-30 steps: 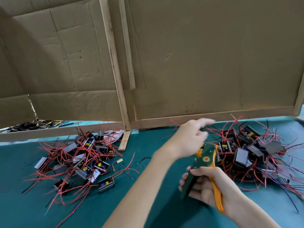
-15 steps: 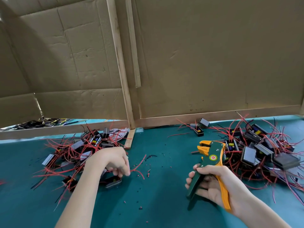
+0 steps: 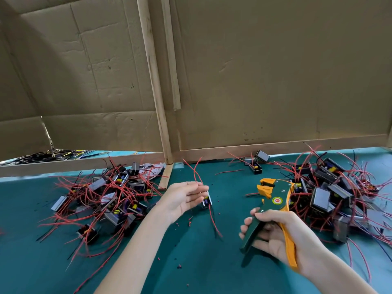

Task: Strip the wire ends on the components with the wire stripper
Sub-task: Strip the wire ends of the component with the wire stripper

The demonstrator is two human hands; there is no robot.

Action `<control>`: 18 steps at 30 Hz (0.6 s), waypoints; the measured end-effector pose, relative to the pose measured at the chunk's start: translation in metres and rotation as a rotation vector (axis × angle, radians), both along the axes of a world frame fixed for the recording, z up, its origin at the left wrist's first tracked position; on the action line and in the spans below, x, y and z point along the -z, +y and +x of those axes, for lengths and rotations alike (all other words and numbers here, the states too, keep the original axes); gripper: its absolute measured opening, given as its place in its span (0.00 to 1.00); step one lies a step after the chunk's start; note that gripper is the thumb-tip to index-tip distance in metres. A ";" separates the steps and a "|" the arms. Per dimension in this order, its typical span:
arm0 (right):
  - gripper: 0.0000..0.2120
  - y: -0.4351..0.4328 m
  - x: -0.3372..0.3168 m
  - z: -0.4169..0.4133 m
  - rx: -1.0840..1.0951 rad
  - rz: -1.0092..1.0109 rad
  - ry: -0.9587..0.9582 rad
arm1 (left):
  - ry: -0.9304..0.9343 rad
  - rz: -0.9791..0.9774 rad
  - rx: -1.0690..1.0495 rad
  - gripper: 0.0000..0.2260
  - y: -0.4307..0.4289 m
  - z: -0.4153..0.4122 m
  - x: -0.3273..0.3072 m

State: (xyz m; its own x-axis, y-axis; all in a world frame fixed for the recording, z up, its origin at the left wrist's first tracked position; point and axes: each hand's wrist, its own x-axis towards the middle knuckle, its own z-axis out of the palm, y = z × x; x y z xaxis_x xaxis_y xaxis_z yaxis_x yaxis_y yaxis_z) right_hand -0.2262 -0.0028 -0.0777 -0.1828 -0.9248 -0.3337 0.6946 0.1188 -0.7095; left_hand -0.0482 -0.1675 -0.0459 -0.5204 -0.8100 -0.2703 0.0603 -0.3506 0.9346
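Spanning the rear: cardboard partition (image 3: 275,71), braced with wooden battens. Below it, green table mat (image 3: 191,262).

Right pile of wired components (image 3: 339,194), just behind the tool; left pile of wired components (image 3: 106,198), beside the left forearm.

Wire stripper (image 3: 273,198), green and orange. The right hand (image 3: 280,236) wraps both handles, which stand spread. The orange jaws stand apart, with the head pointing up and to the left.

Left hand (image 3: 184,198): fingertips pinch one component (image 3: 206,200), held to the left of the stripper head at about its level, with a clear gap between.

Upper red leads (image 3: 196,172) rise from that component away from the person; the lower red lead (image 3: 214,221) trails back toward them. Their long axis thus runs across the jaws' line, not into it. Judgement: a lead end must swing rightward into the open mouth, and the left hand, already holding the piece, is the nearer one to do it.

Insulation specks (image 3: 179,266), scattered on the mat.
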 end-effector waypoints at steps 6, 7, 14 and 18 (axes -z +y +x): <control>0.15 0.001 -0.002 0.000 -0.001 -0.008 0.001 | -0.217 -0.327 -0.004 0.34 -0.002 0.002 0.003; 0.15 0.002 -0.002 0.001 -0.003 -0.009 0.000 | -0.266 -0.458 0.088 0.33 0.000 0.005 0.002; 0.14 0.004 -0.006 0.005 -0.009 -0.014 0.003 | -0.537 -0.944 0.326 0.13 0.012 0.005 0.010; 0.14 0.004 -0.007 0.004 -0.001 -0.016 0.000 | -0.530 -0.974 0.266 0.10 0.010 0.000 0.014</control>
State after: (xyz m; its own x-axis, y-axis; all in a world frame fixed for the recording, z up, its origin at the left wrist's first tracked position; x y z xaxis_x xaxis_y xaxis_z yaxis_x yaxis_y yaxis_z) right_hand -0.2220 0.0015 -0.0711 -0.1819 -0.9302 -0.3189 0.6944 0.1081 -0.7114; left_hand -0.0478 -0.1575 -0.0601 -0.7146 -0.6771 0.1759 -0.3910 0.5951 0.7021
